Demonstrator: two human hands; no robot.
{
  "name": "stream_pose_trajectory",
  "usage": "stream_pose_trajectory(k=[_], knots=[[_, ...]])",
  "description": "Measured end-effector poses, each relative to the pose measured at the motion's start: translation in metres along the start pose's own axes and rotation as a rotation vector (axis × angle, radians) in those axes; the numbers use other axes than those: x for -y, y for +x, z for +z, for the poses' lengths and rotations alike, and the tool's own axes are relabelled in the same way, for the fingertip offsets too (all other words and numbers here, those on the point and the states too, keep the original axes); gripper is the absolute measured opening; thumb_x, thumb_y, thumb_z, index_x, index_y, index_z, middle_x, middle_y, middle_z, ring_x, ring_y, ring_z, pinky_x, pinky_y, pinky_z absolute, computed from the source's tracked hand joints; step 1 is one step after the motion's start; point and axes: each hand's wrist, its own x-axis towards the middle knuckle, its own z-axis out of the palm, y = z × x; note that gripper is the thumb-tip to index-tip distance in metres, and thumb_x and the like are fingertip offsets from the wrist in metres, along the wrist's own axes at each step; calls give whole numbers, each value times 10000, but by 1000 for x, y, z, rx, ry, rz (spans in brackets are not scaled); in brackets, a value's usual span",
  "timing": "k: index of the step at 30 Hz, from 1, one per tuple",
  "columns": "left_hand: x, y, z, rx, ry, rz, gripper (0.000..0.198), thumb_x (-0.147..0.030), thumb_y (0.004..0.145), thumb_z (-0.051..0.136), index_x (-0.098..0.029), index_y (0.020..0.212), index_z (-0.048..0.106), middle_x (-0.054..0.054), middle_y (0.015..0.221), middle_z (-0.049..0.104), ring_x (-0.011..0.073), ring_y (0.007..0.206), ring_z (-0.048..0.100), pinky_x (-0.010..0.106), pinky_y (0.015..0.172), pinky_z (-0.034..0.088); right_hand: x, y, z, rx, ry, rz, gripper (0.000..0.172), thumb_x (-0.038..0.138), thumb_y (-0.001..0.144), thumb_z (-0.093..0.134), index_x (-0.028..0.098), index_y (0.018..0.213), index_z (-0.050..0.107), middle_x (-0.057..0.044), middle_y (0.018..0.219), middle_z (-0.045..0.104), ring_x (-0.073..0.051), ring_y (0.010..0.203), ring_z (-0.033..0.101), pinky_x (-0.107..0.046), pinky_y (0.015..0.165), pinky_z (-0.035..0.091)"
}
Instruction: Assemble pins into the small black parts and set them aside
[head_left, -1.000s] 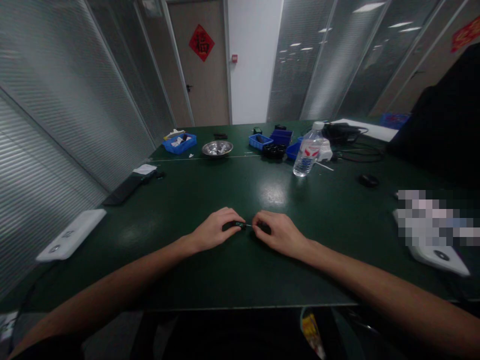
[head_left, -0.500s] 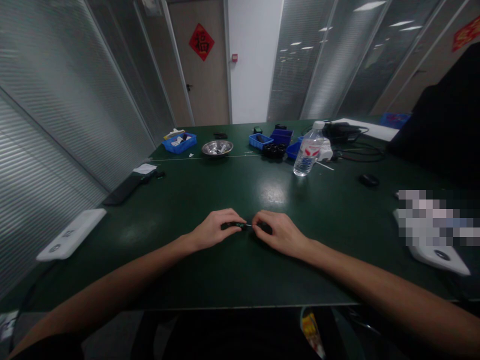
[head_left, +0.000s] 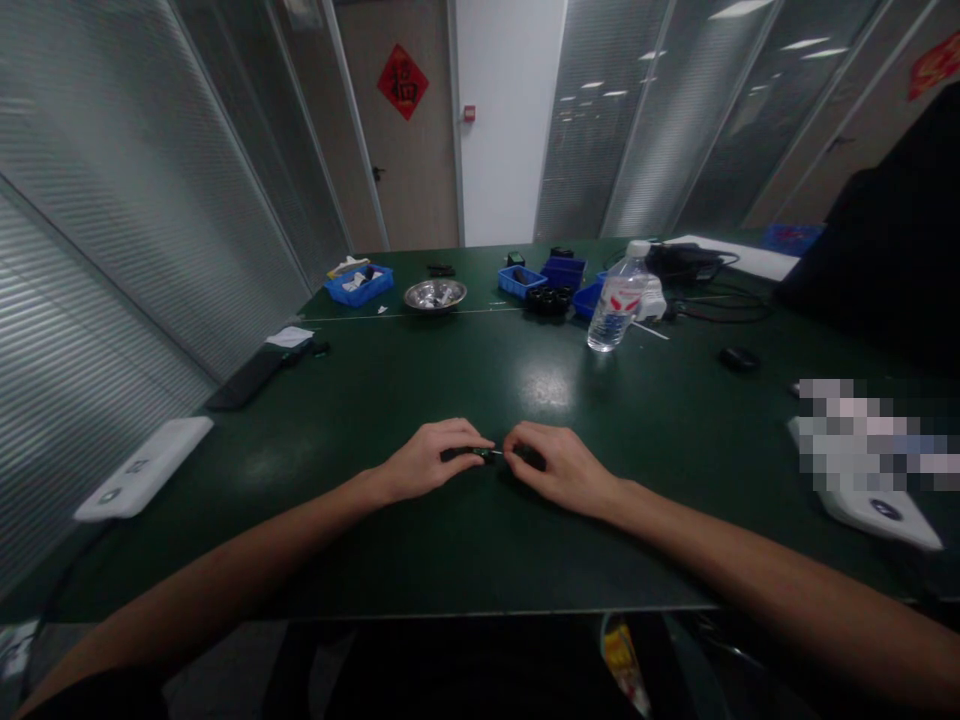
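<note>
Near the middle of the dark green table (head_left: 450, 560), my left hand (head_left: 435, 458) pinches a small dark piece (head_left: 482, 454) between thumb and fingers. My right hand (head_left: 559, 465) is closed just to the right of it, its thumb and fingertips together at a thin, light-coloured rod (head_left: 497, 453) that spans the small gap between the hands. Something dark shows inside the curl of my right hand, too small to make out.
A water bottle (head_left: 616, 300) stands beyond my right hand. Farther back are a metal bowl (head_left: 435, 308), a blue basket (head_left: 360, 290) and other blue trays. White devices lie at the left (head_left: 146, 470) and right (head_left: 874, 505), with a black mouse (head_left: 739, 360).
</note>
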Motion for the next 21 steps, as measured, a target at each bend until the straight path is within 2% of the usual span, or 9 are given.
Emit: stream_pose_trajectory(k=[6, 11, 21], knots=[[2, 1, -2, -12, -74, -147, 272, -290, 1014, 572, -192, 1227, 709, 74, 1070, 678, 165, 893, 617, 277, 775, 471, 0, 2, 1, -4, 2, 24, 115, 251, 977, 549, 206, 1021, 646, -13, 908, 663, -138, 745, 588, -260, 668, 416], [6, 3, -5, 12, -99, -249, 288, -342, 1022, 550, -189, 1191, 726, 56, 1028, 702, 150, 825, 598, 257, 718, 434, -1, 1, 2, 4, -10, 18, 119, 256, 975, 554, 210, 1030, 649, -12, 916, 670, -136, 745, 593, -261, 679, 425], [8, 4, -5, 62, -139, -275, 351, -388, 1029, 513, -172, 1211, 721, 63, 1029, 725, 165, 831, 622, 262, 726, 458, 2, 1, -2, 34, 20, 31, 165, 270, 994, 529, 204, 1065, 662, -18, 886, 694, -138, 711, 608, -265, 669, 444]])
